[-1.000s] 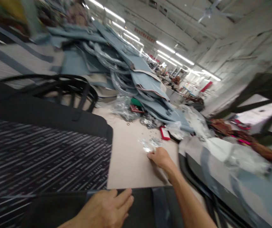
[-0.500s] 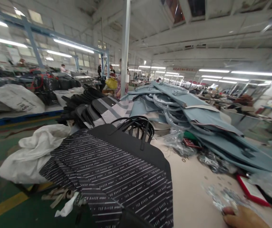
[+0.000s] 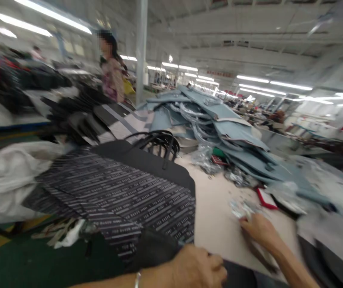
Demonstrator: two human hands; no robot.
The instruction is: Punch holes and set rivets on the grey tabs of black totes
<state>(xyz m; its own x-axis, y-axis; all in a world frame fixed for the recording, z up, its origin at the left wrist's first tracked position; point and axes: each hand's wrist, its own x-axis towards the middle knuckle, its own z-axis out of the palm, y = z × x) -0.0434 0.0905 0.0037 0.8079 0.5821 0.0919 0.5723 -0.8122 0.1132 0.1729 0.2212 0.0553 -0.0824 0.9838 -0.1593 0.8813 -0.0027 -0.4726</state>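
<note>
My left hand (image 3: 197,267) is at the bottom middle, fingers curled over dark material (image 3: 156,246) at the table's front; what it grips is hidden. To the right, my right hand (image 3: 258,229) has its fingers pressed together at a small heap of shiny clear plastic (image 3: 240,209) on the pale tabletop (image 3: 212,216); anything between the fingertips is too blurred to tell. Black patterned bag pieces (image 3: 135,196) with white lettering lie stacked left of the hands. Black looped handles (image 3: 159,140) stand up behind their plain black top edge.
Light blue bag pieces (image 3: 234,132) are piled at the back with plastic-wrapped handles. A red-edged box (image 3: 266,199) lies right of the plastic. White sacking (image 3: 12,176) hangs at the left. A person (image 3: 111,72) stands by the pillar (image 3: 141,52).
The view has turned right and down. My left hand has come into view at the bottom, and more of my right forearm shows. A person now appears left of the pillar.
</note>
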